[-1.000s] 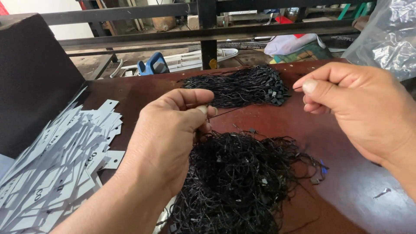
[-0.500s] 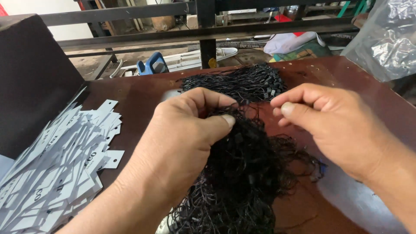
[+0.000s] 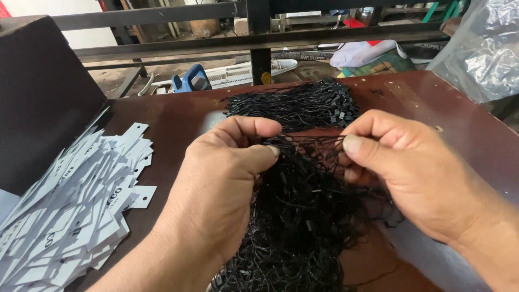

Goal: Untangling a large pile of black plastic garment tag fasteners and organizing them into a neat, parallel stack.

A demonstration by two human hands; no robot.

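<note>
Your left hand (image 3: 221, 189) is curled, thumb and forefinger pinched on strands of the tangled heap of black strings (image 3: 303, 216), which lies at the middle of the brown table (image 3: 459, 124) toward its near edge. Your right hand (image 3: 411, 167) pinches the same strands just beside it, fingers pressed together. A second, tidier bundle of black strings (image 3: 294, 103) lies near the far edge. White paper tags (image 3: 70, 205) are piled along the left edge, and a clear plastic bag (image 3: 481, 48) sits at the far right corner.
</note>
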